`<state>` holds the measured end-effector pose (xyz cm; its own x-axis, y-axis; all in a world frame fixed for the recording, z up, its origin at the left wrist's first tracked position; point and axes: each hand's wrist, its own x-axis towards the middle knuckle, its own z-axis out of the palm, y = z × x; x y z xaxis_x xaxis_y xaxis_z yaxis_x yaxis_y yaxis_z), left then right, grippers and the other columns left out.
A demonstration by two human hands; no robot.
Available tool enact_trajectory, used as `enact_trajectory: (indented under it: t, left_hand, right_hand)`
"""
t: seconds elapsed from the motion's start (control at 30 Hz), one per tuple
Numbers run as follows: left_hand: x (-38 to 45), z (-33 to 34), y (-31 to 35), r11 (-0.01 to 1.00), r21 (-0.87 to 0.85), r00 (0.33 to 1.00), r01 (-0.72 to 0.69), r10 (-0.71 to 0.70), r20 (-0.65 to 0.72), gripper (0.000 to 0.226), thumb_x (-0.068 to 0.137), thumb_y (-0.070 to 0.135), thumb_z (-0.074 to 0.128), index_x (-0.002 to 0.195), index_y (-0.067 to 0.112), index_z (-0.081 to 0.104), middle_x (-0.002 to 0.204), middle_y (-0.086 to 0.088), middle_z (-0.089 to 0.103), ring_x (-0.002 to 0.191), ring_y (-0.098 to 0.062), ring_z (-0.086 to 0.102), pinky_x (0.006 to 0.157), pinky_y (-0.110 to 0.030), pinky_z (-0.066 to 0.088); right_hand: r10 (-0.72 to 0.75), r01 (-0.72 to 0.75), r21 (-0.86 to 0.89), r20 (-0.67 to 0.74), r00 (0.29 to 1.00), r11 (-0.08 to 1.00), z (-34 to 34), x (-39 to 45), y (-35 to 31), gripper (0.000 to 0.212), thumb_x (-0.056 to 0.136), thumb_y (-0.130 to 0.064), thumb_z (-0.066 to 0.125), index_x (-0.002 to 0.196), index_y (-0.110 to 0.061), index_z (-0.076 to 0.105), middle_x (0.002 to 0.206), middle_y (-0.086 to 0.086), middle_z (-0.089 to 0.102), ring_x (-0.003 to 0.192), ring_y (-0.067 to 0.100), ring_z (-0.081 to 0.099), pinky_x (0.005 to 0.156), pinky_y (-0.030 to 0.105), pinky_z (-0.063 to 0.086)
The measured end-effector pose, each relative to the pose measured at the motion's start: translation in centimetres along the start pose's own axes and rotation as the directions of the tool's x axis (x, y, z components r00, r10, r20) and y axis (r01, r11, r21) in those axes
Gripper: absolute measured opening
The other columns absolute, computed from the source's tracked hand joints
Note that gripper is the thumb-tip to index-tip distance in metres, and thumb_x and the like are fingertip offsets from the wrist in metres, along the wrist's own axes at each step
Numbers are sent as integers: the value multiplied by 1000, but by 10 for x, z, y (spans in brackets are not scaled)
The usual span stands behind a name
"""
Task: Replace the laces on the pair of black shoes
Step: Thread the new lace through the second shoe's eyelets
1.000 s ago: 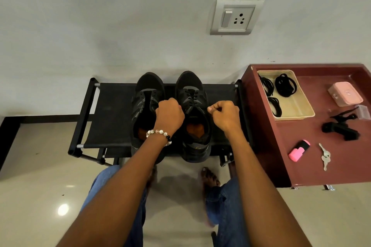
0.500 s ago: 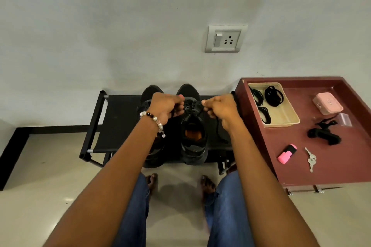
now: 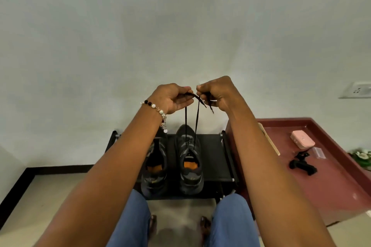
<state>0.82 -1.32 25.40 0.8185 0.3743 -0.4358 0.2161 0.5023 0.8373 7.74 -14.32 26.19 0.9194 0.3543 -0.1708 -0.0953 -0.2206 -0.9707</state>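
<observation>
left shoe (image 3: 155,163) half-hidden by forearm, tray (image 3: 269,142) mostly hidden — edge only

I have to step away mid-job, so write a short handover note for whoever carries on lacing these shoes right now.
Left hand and right hand are raised, each pinching one end of the black lace.
The lace runs down in two strands to the right-hand shoe on the black rack; the left-hand shoe stands beside it.
Done: lace threaded through the right-hand shoe's eyelets, ends pulled up.
Left: tie it off. The other shoe's lacing is hidden by the arm, so check it.
</observation>
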Motion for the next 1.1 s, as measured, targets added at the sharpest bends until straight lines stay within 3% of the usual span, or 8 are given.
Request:
enact_trajectory:
  t: [0.17,0.37,0.5,0.6,0.67,0.77,0.9,1.1]
  left_hand:
    - [-22,13,23,997,-29,996,-76,77,40,24,95,-13,40,94,-5,62,84,-16,67,77,-22,68,71,-35,57]
    - [-29,15,34,921,214,941,-327,338,-16,11,86,-4,67,97,-4,68,89,-18,72,70,-20,72,63,-29,61]
    - [-20,12,30,797,422,877,-432,481,-9,22,85,17,73,103,4,72,87,-9,71,60,-13,64,54,-23,55]
    - [-11,11,27,721,494,823,-487,567,-16,21,85,20,74,104,11,75,89,-1,69,67,-10,58,63,-26,56]
    - [-7,11,28,713,476,806,-515,592,-15,20,84,16,75,103,9,75,89,-4,71,71,-13,63,71,-26,58]
    - [-5,13,29,718,424,790,-552,613,-10,21,81,8,76,101,6,75,88,-8,73,75,-17,70,66,-21,58]
    - [-1,12,34,739,367,796,-565,605,9,42,75,1,79,115,4,67,84,-12,73,74,-18,72,67,-25,60]
    - [1,8,47,695,441,807,-568,577,129,57,75,-4,78,127,0,57,85,-15,72,77,-23,73,67,-29,60]
  right_hand:
    - [-54,54,44,1,999,998,-8,-10,-33,8,87,-1,63,87,1,70,74,11,70,58,15,63,72,33,56]
    - [-128,125,47,75,989,991,-14,-16,-43,19,89,7,54,97,1,70,84,12,71,73,19,69,81,36,56]
    - [-222,222,43,0,975,974,-8,-10,-35,8,82,-3,74,89,-1,72,76,9,71,57,14,66,60,26,54]
    - [-278,279,14,-54,959,960,-1,-4,-33,8,80,-13,79,86,-9,75,74,4,69,53,12,54,53,22,47]
    - [-316,317,-1,-74,946,948,1,-1,-32,12,79,-12,80,89,-8,77,76,3,69,59,14,57,58,23,51]
    - [-382,380,-36,-70,922,924,4,2,-31,18,76,-7,82,92,-5,77,78,5,72,64,15,64,63,21,55]
    - [-416,415,-35,-50,908,909,2,8,-30,22,75,-7,81,96,-3,76,84,8,73,71,15,68,65,20,54]
    - [-400,400,39,5,916,916,0,13,-25,20,81,-5,76,101,-4,75,85,11,73,72,17,64,71,25,56]
